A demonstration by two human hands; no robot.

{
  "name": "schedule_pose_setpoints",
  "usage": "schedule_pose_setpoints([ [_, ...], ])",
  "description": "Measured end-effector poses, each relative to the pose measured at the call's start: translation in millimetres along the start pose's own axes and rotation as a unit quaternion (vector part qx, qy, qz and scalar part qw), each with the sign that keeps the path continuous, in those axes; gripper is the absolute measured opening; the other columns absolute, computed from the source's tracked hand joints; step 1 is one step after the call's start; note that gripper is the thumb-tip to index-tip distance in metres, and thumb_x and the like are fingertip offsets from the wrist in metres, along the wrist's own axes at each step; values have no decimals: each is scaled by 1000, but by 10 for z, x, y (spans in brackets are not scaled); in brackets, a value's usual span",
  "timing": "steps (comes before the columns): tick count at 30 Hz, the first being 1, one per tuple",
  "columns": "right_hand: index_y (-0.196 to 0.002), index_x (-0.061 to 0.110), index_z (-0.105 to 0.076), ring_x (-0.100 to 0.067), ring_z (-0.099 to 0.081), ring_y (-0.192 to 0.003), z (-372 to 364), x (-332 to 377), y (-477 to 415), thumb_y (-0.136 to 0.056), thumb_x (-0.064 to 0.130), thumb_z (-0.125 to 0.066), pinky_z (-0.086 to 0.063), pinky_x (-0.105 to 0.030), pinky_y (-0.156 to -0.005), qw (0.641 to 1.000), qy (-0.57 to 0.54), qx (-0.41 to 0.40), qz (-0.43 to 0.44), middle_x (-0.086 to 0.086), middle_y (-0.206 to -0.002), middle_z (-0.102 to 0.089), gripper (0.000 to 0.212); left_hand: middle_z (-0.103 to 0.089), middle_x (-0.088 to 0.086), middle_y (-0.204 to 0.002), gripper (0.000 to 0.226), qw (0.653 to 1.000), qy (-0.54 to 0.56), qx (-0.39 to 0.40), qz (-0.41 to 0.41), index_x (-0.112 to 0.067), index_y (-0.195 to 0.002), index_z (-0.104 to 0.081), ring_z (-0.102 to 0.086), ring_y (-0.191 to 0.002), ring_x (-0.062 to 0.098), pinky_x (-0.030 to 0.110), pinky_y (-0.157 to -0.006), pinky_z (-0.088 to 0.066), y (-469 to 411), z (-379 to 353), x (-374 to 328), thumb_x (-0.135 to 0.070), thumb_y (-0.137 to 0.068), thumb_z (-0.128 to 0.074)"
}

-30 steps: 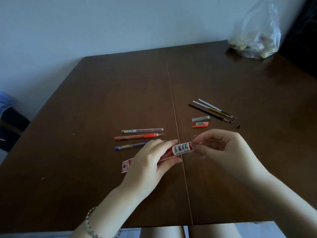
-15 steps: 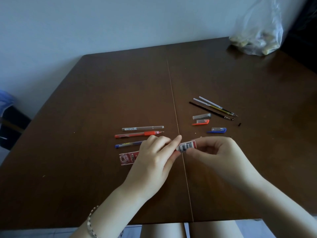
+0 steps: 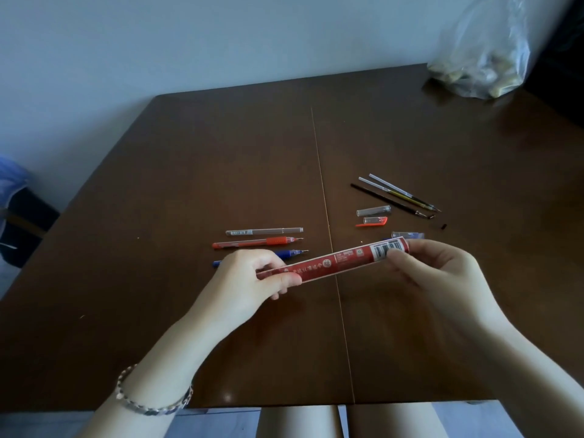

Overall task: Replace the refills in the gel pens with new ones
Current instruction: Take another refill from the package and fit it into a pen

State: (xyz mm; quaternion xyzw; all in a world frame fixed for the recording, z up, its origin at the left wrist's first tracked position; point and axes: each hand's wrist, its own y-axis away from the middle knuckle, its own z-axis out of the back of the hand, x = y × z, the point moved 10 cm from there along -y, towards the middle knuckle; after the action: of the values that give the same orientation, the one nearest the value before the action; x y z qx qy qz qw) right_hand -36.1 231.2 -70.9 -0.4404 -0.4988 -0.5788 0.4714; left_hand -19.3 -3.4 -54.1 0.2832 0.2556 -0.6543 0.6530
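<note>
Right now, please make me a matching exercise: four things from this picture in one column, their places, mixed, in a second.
1 red box
2 orange pen
3 plastic bag
4 orange cap

A far right corner of the table
B held by left hand and right hand
C left of the seam
D close to the loose refills

Pairs: 1-B, 2-C, 3-A, 4-D
</note>
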Motion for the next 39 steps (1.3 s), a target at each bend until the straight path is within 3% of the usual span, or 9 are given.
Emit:
schedule_pose_setpoints([
  [4,-81,19,-70,-4,-65,-59,32,-34,-8,-77,21,-67,-55,-18,-55,1000,-12,-25,2,2,-71,-74,6,-67,-10,-56,14,996,87,-10,28,-25,-60,-64,-64,-62,7,19,-55,-51,-29,22,41,-33,-71,-69],
  [8,-80,18,-71,-3,-61,-56,28,-57,-6,-75,22,-68,-52,-17,-53,1000,-8,-20,1,3,-69,-73,7,-63,-7,-47,27,982,152,-51,97,-21,-50,-59,-61,-55,15,27,-58,-50,-35,16,230,-39,-67,-68],
  [12,-82,18,-71,-1,-61,-58,-4,0,24,-75,21,-68,-49,-15,-49,998,38,-16,39,0,-67,-71,8,-65,2,-58,27,984,105,-94,112,-15,-58,-62,-61,-60,18,26,-62,-47,-49,44,290,-35,-76,-66],
  [18,-79,18,-71,-10,-65,-64,-51,83,45,-74,23,-68,-52,-20,-56,996,58,-7,69,0,-68,-72,8,-65,-9,-65,14,987,21,-149,49,-21,-71,-66,-61,-64,9,22,-64,-50,-25,207,166,-28,-82,-61],
  [23,-75,21,-72,-10,-66,-63,-114,69,58,-71,21,-70,-54,-20,-58,997,38,13,61,5,-73,-73,5,-66,-3,-100,17,978,-108,-178,-6,-19,-102,-60,-61,-91,14,21,-72,-46,41,259,-38,-24,-89,-50],
  [27,-76,17,-72,-11,-67,-64,-129,48,67,-72,20,-70,-54,-22,-60,998,24,17,56,1,-72,-74,6,-61,-1,-118,23,974,-192,-123,2,-21,-111,-55,-55,-109,15,27,-85,-48,29,192,-29,-26,-91,-45],
  [30,-75,16,-71,-9,-65,-64,-214,15,68,-74,19,-67,-52,-18,-58,997,21,62,41,-1,-70,-74,6,-56,-1,-122,20,990,-111,-51,67,-23,-110,-53,-52,-112,15,23,-84,-45,-4,112,180,-24,-92,-43],
  [35,-74,12,-70,-16,-69,-72,-277,-68,51,-64,29,-64,-55,-20,-61,989,-36,138,-33,-10,-74,-74,20,-58,-9,-103,14,999,-19,37,32,-28,-96,-54,-56,-93,3,8,-71,-44,20,-5,208,-22,-92,-42],
  [39,-80,11,-73,-16,-69,-74,-227,-111,30,-66,29,-62,-55,-20,-60,979,-84,163,-89,-11,-81,-75,25,-66,-9,-77,15,984,163,71,14,-25,-89,-61,-62,-76,1,12,-70,-51,80,-56,137,-19,-88,-47],
])
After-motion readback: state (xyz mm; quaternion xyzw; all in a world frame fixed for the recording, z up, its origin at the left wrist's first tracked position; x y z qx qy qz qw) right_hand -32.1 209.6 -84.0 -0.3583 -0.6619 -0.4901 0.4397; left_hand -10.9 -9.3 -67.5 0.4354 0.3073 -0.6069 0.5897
